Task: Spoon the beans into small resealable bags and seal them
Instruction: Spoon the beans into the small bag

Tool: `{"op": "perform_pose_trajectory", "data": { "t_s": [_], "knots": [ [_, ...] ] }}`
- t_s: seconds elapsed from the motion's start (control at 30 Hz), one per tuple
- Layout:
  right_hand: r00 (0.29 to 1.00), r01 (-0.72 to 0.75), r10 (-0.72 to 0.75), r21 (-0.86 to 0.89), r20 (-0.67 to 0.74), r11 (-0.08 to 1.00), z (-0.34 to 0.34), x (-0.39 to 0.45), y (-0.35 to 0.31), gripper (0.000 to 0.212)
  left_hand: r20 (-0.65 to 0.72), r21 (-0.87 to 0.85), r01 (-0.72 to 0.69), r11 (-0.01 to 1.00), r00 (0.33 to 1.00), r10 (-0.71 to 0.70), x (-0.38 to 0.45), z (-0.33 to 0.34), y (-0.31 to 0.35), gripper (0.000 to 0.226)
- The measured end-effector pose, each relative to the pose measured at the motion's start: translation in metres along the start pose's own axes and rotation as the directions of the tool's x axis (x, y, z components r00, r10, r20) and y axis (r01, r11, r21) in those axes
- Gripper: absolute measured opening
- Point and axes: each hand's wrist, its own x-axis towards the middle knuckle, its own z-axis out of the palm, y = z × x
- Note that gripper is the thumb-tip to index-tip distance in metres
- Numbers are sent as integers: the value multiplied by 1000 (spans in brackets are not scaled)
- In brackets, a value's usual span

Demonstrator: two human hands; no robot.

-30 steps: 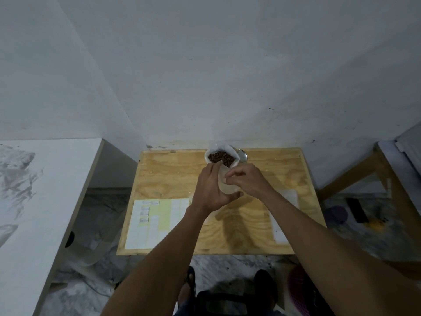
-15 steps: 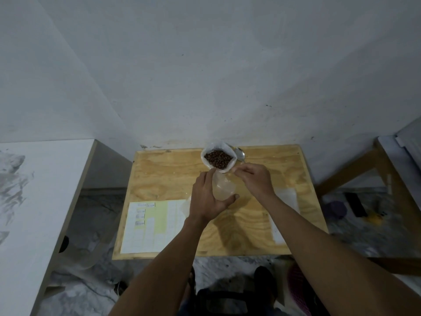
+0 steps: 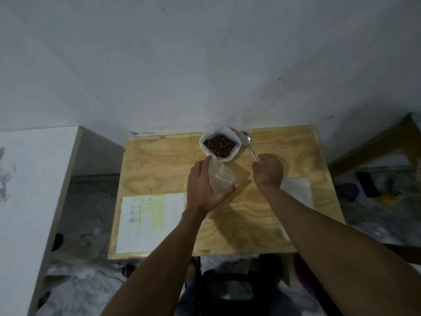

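A white bag of brown beans stands open at the far middle of the plywood table. Just in front of it my left hand grips a small clear resealable bag, fingers and thumb curled round it, its mouth held open and facing up. A metal spoon lies to the right of the bean bag. My right hand pinches the end of its handle; the bowl points away toward the wall.
A white and yellow printed sheet lies at the table's front left. Pale flat bags or sheets lie at the right behind my right forearm. A white counter stands to the left, a wooden frame to the right.
My right hand left the small bag's mouth, moved right and took hold of the spoon handle. My left hand kept its hold on the small bag.
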Motion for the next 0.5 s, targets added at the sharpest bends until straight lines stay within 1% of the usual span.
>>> {"op": "perform_pose_trajectory", "data": {
  "t_s": [0.1, 0.17, 0.3, 0.4, 0.5],
  "knots": [
    [1000, -28, 27, -153, -9, 988, 11, 12, -2, 26, -7, -4, -14, 1000, 1000, 14, 8, 2, -4, 101],
    [999, -44, 43, -219, -9, 975, 17, 18, 0, 26, -13, 2, -23, 1000, 1000, 23, 11, 2, -5, 101],
    [995, -95, 88, -263, -41, 960, 27, 22, 3, 27, -28, -2, -36, 999, 999, 36, 15, 3, -8, 99],
    [989, -143, 144, -321, -22, 936, 33, 24, -1, 27, -21, 2, -24, 1000, 999, 24, 17, 5, -9, 99],
    [982, -184, 188, -304, -15, 935, 34, 24, -5, 26, -1, 4, -15, 1000, 1000, 15, 18, 6, -9, 99]
  ]
}}
